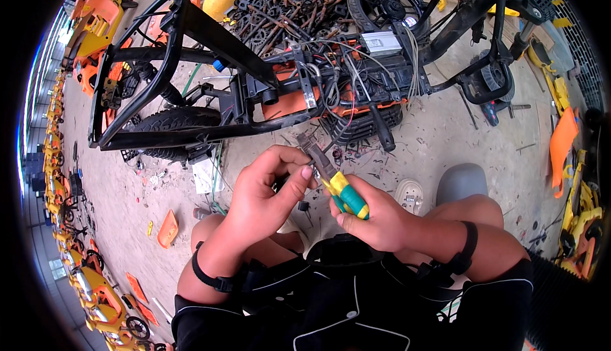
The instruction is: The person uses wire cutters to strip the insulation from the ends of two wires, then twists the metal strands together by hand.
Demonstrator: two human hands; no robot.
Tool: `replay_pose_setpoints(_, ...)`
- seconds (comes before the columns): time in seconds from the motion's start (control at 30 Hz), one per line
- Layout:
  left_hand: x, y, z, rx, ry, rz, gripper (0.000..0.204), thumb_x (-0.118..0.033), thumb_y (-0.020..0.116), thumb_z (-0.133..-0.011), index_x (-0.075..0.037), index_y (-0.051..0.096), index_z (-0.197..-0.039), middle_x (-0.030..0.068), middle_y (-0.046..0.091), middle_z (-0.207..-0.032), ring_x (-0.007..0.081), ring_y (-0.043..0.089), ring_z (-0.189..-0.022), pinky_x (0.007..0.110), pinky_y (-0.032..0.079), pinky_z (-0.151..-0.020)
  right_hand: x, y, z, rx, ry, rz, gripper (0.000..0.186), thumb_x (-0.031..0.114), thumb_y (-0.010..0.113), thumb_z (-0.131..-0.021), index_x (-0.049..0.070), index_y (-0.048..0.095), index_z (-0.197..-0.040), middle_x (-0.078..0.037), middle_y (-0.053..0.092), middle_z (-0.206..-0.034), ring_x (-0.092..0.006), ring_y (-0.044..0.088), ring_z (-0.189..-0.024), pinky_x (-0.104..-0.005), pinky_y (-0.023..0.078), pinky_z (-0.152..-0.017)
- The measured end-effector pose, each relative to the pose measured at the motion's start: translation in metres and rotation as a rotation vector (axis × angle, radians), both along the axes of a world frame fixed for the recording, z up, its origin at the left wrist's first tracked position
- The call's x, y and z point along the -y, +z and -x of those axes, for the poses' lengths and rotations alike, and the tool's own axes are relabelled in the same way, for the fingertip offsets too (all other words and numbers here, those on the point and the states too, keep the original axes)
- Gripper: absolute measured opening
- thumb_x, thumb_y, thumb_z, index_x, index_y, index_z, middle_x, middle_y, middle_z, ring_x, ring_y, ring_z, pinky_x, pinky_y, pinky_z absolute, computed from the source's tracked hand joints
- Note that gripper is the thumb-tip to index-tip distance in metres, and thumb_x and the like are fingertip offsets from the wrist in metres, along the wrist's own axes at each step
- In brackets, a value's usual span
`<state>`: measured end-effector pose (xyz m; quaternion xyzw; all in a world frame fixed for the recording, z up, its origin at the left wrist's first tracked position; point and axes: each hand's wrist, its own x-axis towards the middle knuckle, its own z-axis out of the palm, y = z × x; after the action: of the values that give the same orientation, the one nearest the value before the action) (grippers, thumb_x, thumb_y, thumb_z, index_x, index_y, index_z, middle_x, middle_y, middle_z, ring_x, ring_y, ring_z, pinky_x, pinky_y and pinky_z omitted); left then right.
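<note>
My right hand (380, 218) is wrapped round the green and yellow handles of a pair of pliers (349, 195). The dark metal jaws point up and to the left, toward the open middle of a vehicle frame. Beside the jaws, the thumb and fingers of my left hand (264, 189) are pinched together; the small piece between them is too hidden to name. Just beyond both hands lies the black frame (223, 42) of a scooter or electric bike, with loose wires (356, 74) and cables spread over its middle. A dark-handled tool (382, 128) leans at the frame's near side.
A heap of rusty metal parts (286, 7) lies beyond the frame, beside a spoked wheel (388, 4) and a yellow helmet-like dome (221, 3). Orange panels (564, 147) and yellow vehicle bodies line both sides. An orange scrap (168, 229) and small debris dot the concrete floor.
</note>
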<state>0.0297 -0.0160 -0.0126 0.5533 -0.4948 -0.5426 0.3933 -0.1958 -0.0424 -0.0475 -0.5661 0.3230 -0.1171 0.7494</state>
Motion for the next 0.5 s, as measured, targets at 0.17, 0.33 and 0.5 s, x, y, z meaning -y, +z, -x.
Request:
replay_pose_setpoints(0.17,-0.0008,-0.0008,0.0020,-0.025,0.021,0.043,0.013,-0.008,0.062,-0.099,0.001,0.057,-0.107,0.0050,0.067,-0.087,0.0076,0.061,-0.077,0.023,0.049,-0.067,-0.0010,0.0051,-0.0003,-0.034,-0.005,0.011,0.038,0.006,0.057,-0.093,0.005,0.047,-0.130,-0.002,0.058,-0.098,-0.0102,0.055,-0.086,-0.0288,0.048,-0.078)
replay_pose_setpoints(0.33,-0.0015,0.0015,0.0025,-0.034,0.027,0.040,0.011,-0.008,0.063,-0.099,0.000,0.057,-0.104,0.0042,0.068,-0.085,0.0064,0.061,-0.077,0.022,0.048,-0.068,-0.0032,0.0076,-0.0009,-0.057,-0.028,0.045,0.035,0.007,0.057,-0.094,0.005,0.049,-0.128,-0.002,0.060,-0.096,-0.0100,0.056,-0.084,-0.0288,0.048,-0.077)
replay_pose_setpoints(0.5,-0.0024,0.0041,0.0026,-0.052,0.025,0.039,0.011,-0.008,0.063,-0.099,0.000,0.057,-0.103,0.0044,0.068,-0.084,0.0066,0.060,-0.073,0.022,0.048,-0.066,-0.0041,0.0087,-0.0017,-0.056,-0.029,0.072,0.033,0.007,0.058,-0.094,0.005,0.050,-0.126,-0.002,0.061,-0.095,-0.0099,0.057,-0.083,-0.0285,0.048,-0.077)
